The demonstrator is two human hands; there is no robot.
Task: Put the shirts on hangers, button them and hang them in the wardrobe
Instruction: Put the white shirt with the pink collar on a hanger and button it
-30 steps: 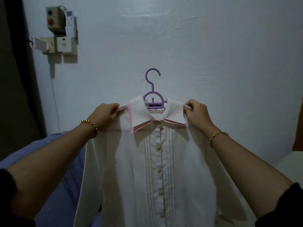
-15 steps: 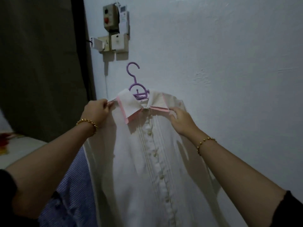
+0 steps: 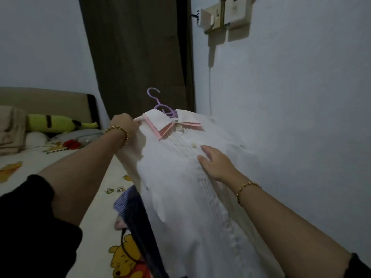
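Shirt (image 3: 180,177) is hanging on hanger (image 3: 160,106), held in the air between bed (image 3: 96,207) and wall (image 3: 301,117), top leaning away. Thin white fabric, pink-edged collar, vertical pintucks flanking a row of small round pale buttons. Hanger is lilac plastic, its curved hook sticking up above the collar. Left hand (image 3: 123,125) is pinching the shirt's shoulder end, fingers curled. Right hand (image 3: 217,163) is lying flat on the button strip, fingers straight and close together. Blue checked cloth (image 3: 132,213) is lying below the shirt
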